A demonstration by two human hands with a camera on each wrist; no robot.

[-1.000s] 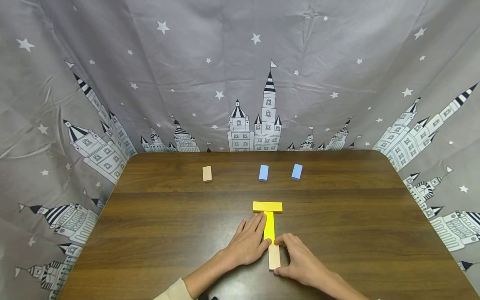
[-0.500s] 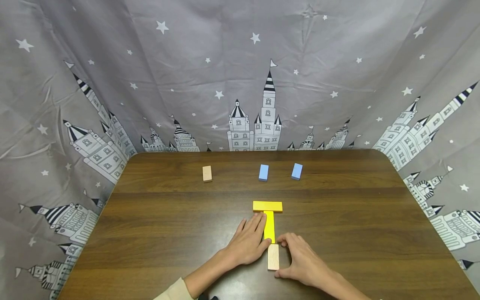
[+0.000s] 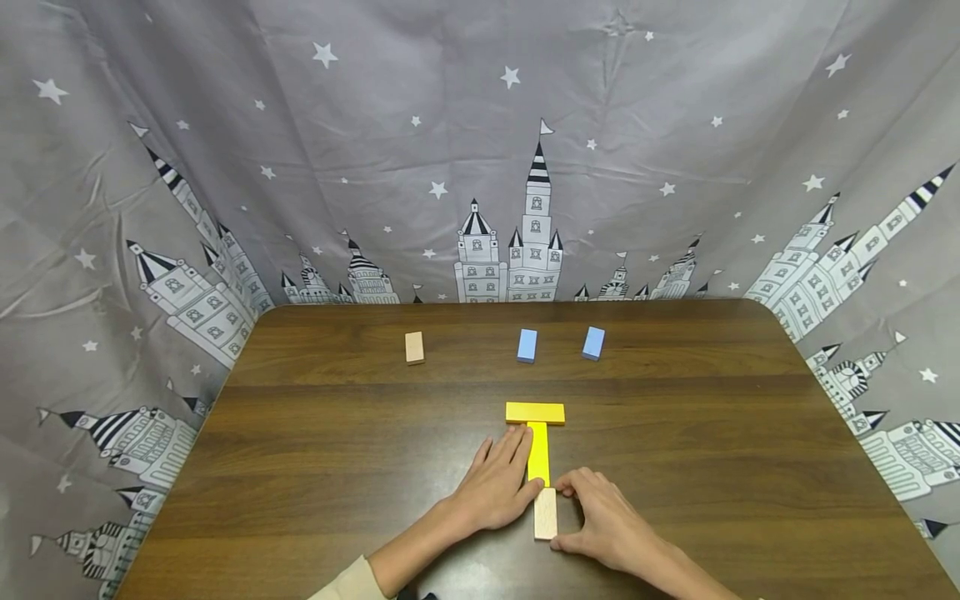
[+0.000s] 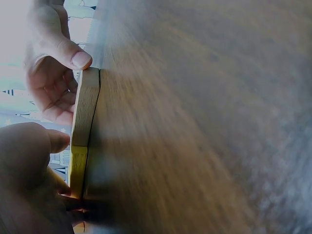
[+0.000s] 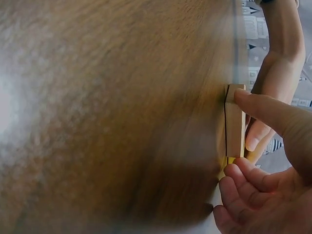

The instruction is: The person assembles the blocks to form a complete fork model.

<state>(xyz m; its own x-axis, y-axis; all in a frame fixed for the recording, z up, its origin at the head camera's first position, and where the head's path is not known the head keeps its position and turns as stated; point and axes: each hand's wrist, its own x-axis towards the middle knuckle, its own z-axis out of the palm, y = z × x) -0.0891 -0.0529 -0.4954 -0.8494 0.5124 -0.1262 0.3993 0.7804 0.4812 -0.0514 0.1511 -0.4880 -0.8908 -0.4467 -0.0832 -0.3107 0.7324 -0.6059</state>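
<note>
In the head view, two yellow blocks form a T: one lies crosswise (image 3: 535,413), the other lengthwise (image 3: 538,454) below it. A shorter plain wooden block (image 3: 546,514) continues the stem at its near end. My left hand (image 3: 495,487) rests flat with straight fingers along the left side of the lengthwise yellow block, its thumb at the joint with the wooden block. My right hand (image 3: 603,521) holds the wooden block from the right, thumb at the near end and curled fingers at the far end. The right wrist view shows that thumb (image 5: 248,100) against the wooden block (image 5: 236,124).
Toward the back of the brown table (image 3: 322,467) lie another plain wooden block (image 3: 414,347) at left and two blue blocks, one near the middle (image 3: 527,345) and one farther right (image 3: 594,342). A grey castle-print curtain (image 3: 480,150) hangs behind the table.
The wooden block has shifted slightly left, more in line with the yellow stem. My right fingers and thumb have moved a little along its right side. The left hand has stayed still.
</note>
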